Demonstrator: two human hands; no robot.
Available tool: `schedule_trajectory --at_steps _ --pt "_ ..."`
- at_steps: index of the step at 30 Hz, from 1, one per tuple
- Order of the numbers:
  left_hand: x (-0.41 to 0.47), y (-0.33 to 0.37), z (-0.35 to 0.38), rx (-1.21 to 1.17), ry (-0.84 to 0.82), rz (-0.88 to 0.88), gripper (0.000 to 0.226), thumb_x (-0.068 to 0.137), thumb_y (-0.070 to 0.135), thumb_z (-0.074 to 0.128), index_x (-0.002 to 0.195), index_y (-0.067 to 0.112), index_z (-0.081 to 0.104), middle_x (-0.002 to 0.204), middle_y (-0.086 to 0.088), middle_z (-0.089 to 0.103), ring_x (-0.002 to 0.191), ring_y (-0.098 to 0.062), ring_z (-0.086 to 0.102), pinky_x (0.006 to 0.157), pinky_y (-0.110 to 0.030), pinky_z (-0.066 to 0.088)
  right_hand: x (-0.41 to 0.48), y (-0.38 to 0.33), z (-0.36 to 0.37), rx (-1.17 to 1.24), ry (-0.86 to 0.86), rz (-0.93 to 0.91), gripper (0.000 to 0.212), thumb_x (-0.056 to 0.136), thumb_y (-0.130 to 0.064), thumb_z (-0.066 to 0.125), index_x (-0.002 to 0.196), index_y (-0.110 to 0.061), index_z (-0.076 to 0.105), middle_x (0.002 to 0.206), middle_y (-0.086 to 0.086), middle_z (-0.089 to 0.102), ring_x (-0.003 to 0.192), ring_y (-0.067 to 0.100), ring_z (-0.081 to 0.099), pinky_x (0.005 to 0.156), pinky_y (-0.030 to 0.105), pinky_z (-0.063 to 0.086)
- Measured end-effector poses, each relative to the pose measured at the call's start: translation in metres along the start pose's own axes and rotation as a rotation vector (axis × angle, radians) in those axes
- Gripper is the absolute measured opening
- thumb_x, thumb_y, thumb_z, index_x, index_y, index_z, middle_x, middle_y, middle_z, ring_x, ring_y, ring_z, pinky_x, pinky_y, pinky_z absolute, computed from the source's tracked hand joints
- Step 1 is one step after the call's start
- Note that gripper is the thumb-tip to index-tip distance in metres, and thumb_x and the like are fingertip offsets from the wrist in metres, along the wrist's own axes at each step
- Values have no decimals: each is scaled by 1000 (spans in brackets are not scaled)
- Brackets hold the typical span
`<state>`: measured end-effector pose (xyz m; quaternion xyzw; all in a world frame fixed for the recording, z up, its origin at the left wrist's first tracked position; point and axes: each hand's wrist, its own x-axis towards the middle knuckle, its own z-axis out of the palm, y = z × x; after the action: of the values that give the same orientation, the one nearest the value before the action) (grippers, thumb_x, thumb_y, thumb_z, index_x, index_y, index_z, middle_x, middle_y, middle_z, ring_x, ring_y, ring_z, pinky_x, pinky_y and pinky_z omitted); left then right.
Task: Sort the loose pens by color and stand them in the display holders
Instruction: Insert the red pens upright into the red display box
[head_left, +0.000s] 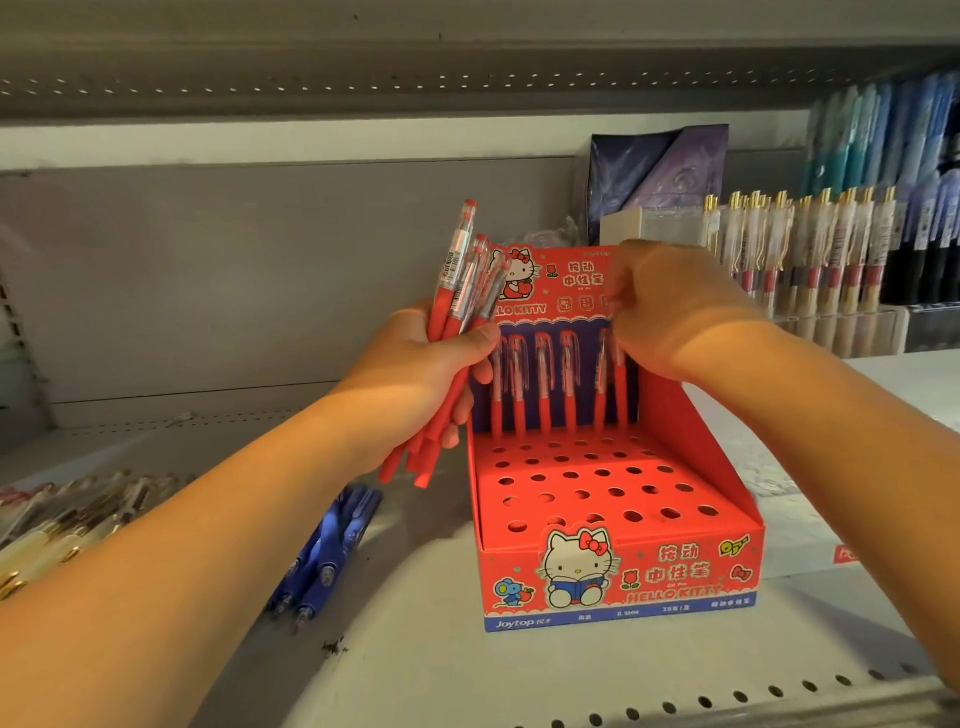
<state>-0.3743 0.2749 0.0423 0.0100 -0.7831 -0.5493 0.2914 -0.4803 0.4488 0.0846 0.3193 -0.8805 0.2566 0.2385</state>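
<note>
Red pens beside their red display holder
Left hand grips the matte red bundle, clear clipped tops up; right hand, fingers together, pinches a pen standing in the holder's back row, near the shelf's front edge.

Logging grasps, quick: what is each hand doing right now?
Left hand: grips a bundle of red pens.
Right hand: pinches one red pen standing in the holder.
</note>
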Motion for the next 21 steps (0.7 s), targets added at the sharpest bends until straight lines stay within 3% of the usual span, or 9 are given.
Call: schedule_trajectory --at_steps 4,9,14,17,19,21 --pt "1 1 0 -1 7 2 14 97 21 59 85 16 55 64 -1 63 40 -20 45 37 -25 39 4 1 0 -138 -33 0 27 88 -2 61 114 -6 63 113 14 62 103 30 60 92 40 52" --pt "1 -1 0 -12 -4 -1 13 97 22 60 86 16 55 65 0 64 41 -19 45 37 -25 40 7 5 2 -283 -11 21 38 84 -1 64 121 -8 59 111 14 61 99 35 62 84 40 54" --pt "2 -2 -1 -21 -31 16 14 97 24 61 84 18 58 70 -5 66 42 -22 45 38 -25 40 8 1 3 -399 -235 70 68 62 3 85 124 -7 59 115 14 61 102 34 61 80 37 50" --pt "1 -3 -2 -4 -47 14 26 96 29 62 69 28 62 76 -19 64 47 -26 45 40 -27 41 10 4 4 -381 -164 63 49 70 1 77 116 -8 63 104 11 61 93 33 61 78 38 52" --pt "0 -2 -2 -4 -65 36 21 95 30 63 75 24 62 74 -15 66 45 -25 44 40 -28 41 9 5 5 -302 -7 29 27 84 -7 62 111 -11 65 95 9 62 84 31 62 75 38 54" --pt "-2 1 -3 14 -90 65 20 96 31 62 84 15 59 63 -8 64 39 -24 44 39 -26 40 6 2 7 15 58 -16 19 91 -12 53 102 -19 66 95 5 67 71 27 69 67 38 59"
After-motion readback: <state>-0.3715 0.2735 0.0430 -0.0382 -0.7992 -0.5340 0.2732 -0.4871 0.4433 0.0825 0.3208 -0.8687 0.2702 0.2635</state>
